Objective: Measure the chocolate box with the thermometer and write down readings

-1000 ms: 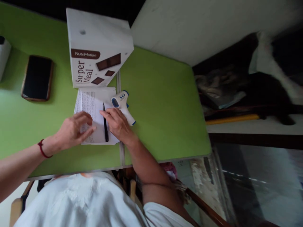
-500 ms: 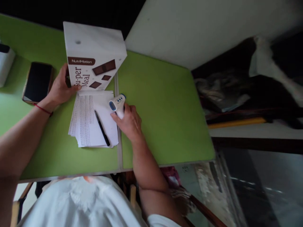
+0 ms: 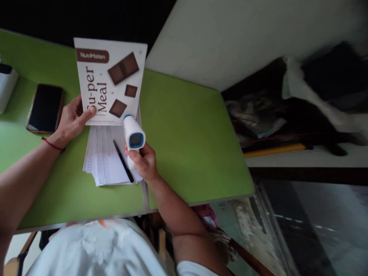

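My left hand (image 3: 73,119) grips the lower left edge of a white box (image 3: 97,76) printed "NutriMotion Su-per Meal", thumb on its front, fingers behind it. The printed face is turned toward me. My right hand (image 3: 145,163) is wrapped round the handle of a white and blue infrared thermometer (image 3: 130,128). Its small screen faces me, and its blue front end is at the lower right of the box; whether they touch I cannot tell. Below the box lie written paper sheets (image 3: 103,161) with a black pen (image 3: 123,161) across them.
A dark smartphone (image 3: 46,107) lies left of my left hand on the green table (image 3: 189,142). At the far left stands a white object (image 3: 5,86) with a dark top. Beyond the table's right edge is a cluttered shelf (image 3: 258,115), with a pale wall (image 3: 201,42) behind.
The box has tipped so its printed face shows more squarely and its top is hidden. My right hand has brought the thermometer left and turned its front end toward the box.
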A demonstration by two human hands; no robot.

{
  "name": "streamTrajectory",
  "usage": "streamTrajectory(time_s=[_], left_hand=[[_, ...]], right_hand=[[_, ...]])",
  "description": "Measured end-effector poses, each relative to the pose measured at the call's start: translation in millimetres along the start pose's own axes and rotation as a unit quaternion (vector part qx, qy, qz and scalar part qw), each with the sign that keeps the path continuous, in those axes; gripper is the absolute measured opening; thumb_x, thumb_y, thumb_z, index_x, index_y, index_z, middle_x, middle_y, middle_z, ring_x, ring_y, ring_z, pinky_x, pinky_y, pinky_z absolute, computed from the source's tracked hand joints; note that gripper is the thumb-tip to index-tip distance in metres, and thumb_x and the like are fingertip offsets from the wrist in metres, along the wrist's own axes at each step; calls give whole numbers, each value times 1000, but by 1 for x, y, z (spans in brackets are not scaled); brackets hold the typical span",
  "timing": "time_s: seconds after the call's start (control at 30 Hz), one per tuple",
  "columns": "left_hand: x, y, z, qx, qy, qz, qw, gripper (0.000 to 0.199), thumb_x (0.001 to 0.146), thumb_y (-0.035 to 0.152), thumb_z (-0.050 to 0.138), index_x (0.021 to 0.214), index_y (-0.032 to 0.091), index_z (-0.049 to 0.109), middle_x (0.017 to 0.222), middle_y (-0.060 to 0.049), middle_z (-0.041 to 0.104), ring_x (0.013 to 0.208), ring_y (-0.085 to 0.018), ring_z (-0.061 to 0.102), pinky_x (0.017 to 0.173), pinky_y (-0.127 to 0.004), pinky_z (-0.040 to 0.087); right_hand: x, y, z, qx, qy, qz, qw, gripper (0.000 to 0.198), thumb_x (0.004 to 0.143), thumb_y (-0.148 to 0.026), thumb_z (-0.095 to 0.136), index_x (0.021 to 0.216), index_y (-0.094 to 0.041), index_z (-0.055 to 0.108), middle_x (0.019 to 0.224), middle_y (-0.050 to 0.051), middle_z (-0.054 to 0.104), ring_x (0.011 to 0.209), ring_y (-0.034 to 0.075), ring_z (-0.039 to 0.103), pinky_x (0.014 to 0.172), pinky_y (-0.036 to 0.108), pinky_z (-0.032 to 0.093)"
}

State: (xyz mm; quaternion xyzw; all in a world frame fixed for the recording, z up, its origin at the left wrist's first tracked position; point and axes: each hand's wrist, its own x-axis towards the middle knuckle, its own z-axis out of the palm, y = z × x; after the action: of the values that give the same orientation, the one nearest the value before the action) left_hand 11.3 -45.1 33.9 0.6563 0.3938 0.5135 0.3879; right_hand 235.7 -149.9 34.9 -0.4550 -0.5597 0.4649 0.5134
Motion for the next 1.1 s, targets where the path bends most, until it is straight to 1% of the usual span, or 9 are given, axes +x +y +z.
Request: streamTrajectory(time_s=[0.13, 0.3, 0.4, 0.47, 0.57, 0.7, 0.9, 1.0, 1.1], left_hand=[[-1, -2, -2, 58, -28, 15, 998, 60, 80, 59, 71, 116, 13, 60, 94, -10, 68, 86, -26, 66, 73, -35, 54], [0, -2, -3, 94, -67, 28, 993, 68, 78, 64, 70, 120, 12, 59, 95, -11, 69, 75, -23, 65, 65, -32, 53], [1, -3, -3, 105, -69, 15, 992, 73, 73, 68, 72, 119, 13, 58, 98, -11, 68, 79, -25, 66, 64, -32, 53], [1, -5, -4, 113, -66, -1, 991, 76, 71, 69, 74, 119, 13, 57, 100, -12, 68, 81, -26, 66, 63, -32, 54], [0, -7, -4, 114, -71, -16, 991, 78, 68, 70, 75, 118, 13, 56, 99, -13, 67, 79, -26, 66, 61, -33, 55], [0, -10, -4, 109, -66, -18, 992, 77, 67, 70, 76, 117, 15, 56, 98, -11, 66, 81, -26, 66, 66, -35, 55], [0, -13, -3, 110, -64, 6, 992, 72, 70, 66, 77, 118, 16, 57, 97, -10, 67, 83, -26, 66, 67, -34, 55], [0, -15, -3, 110, -66, 12, 992, 73, 70, 66, 76, 120, 16, 57, 99, -11, 67, 83, -25, 66, 67, -34, 55], [1, -15, -4, 120, -64, 20, 990, 73, 71, 67, 75, 120, 17, 56, 99, -10, 66, 84, -25, 66, 70, -35, 55]], right_hand=[[4, 7, 4, 17, 0, 28, 999, 34, 75, -54, 67, 78, -21, 58, 70, -2, 56, 62, 11, 49, 58, 27, 44], [5, 15, 7, 101, -8, 72, 992, 36, 74, -54, 69, 79, -20, 62, 69, -1, 56, 60, 10, 49, 55, 26, 40], [3, 15, 9, 116, -4, 106, 988, 38, 75, -58, 68, 77, -20, 62, 68, -1, 58, 59, 10, 50, 55, 26, 41], [2, 15, 9, 114, -7, 115, 987, 37, 76, -57, 68, 77, -20, 62, 67, -1, 58, 58, 10, 50, 55, 26, 42], [0, 16, 9, 110, -7, 110, 988, 36, 77, -56, 68, 76, -20, 62, 65, -2, 59, 56, 10, 50, 54, 26, 42], [-1, 19, 9, 103, 9, 100, 990, 34, 78, -54, 68, 80, -20, 63, 65, -2, 60, 55, 10, 52, 52, 26, 41], [0, 21, 7, 87, 8, 95, 992, 37, 77, -56, 67, 85, -21, 64, 66, -3, 60, 56, 10, 52, 53, 26, 42], [0, 21, 8, 83, 16, 86, 993, 34, 79, -54, 68, 84, -21, 64, 65, -3, 60, 56, 10, 52, 54, 27, 43], [0, 21, 9, 87, 11, 83, 993, 31, 80, -52, 67, 81, -21, 63, 66, -3, 60, 57, 10, 53, 56, 27, 44]])
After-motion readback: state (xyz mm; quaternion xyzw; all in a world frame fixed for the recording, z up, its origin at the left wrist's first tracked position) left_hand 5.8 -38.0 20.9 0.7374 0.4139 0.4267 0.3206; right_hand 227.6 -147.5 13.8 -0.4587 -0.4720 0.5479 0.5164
